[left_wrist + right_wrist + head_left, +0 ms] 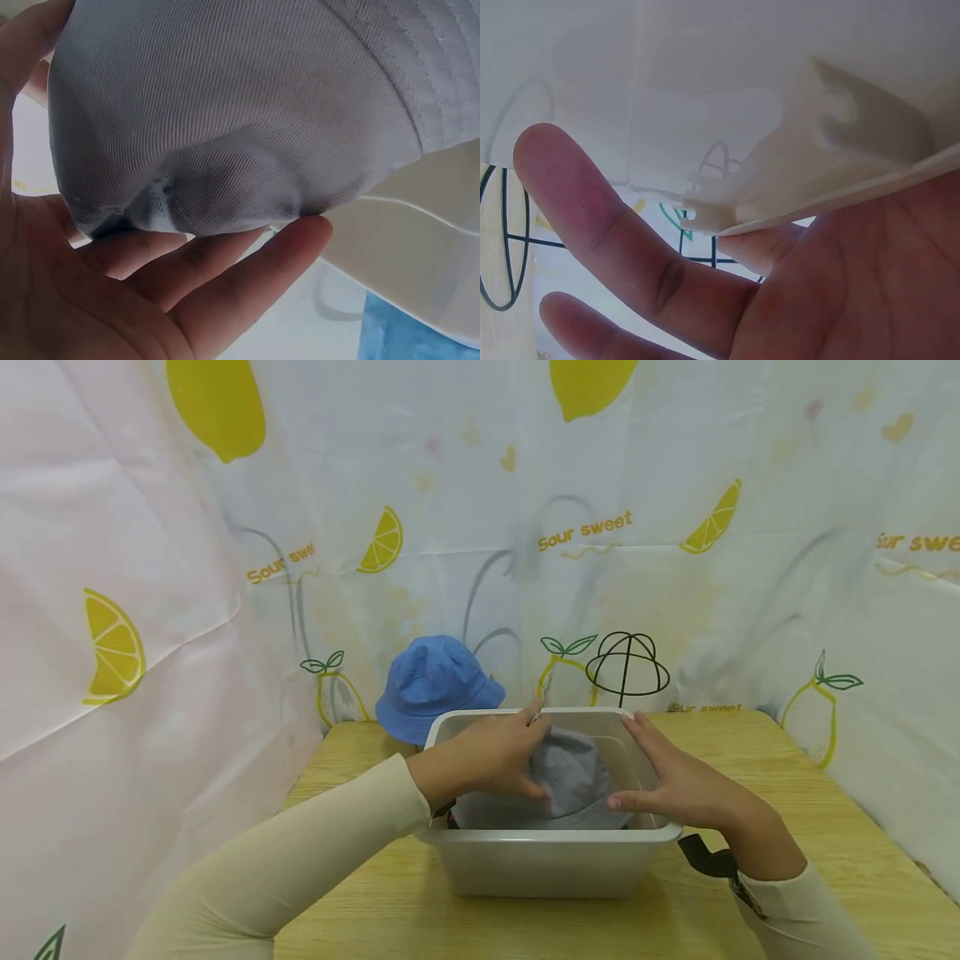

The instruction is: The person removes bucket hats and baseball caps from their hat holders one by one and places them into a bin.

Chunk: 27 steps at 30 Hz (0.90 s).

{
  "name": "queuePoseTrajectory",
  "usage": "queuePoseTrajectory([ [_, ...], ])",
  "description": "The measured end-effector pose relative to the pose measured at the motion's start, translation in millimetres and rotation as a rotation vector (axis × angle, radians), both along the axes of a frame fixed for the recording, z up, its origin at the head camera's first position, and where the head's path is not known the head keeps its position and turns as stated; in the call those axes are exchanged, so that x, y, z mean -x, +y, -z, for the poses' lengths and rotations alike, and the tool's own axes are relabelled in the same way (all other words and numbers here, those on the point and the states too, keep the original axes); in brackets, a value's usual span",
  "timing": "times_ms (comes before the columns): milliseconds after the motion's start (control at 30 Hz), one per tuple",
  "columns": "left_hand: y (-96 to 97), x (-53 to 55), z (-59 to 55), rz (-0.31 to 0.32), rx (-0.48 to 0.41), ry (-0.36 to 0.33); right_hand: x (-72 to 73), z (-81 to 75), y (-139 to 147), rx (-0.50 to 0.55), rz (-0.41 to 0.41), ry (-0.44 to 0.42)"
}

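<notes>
A grey bucket hat lies in a white plastic bin on the wooden table, crown up and slightly dented. My left hand reaches over the bin's left side and grips the hat's crown; in the left wrist view its fingers curve along the creased cloth. At the bin's right side is my right hand, its fingers spread and thumb extended over the rim. In the right wrist view its relaxed fingers lie beside the bin wall, with no object in the palm.
A blue bucket hat sits behind the bin's left corner. Behind the right part of the bin rises a black wire hat stand. White lemon-print sheets enclose the wooden table at the back and sides.
</notes>
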<state>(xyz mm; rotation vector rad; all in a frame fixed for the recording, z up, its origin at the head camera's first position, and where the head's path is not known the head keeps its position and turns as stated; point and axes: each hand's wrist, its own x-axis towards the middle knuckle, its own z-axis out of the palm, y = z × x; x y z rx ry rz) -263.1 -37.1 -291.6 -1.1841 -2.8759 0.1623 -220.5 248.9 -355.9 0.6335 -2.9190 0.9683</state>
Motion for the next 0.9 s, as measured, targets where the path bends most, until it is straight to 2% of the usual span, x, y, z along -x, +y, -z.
queuePoseTrajectory([
  [267,3.7,9.7,8.3,0.045,0.009,-0.060,-0.4,0.3,1,0.015,-0.006,-0.005],
  [633,17.1,13.7,20.8,0.140,0.081,-0.114,-2.1,-1.0,1,0.020,-0.006,-0.013],
  [900,22.0,14.6,27.5,0.132,0.106,-0.157,-1.0,-0.8,0,0.026,-0.008,-0.023],
])
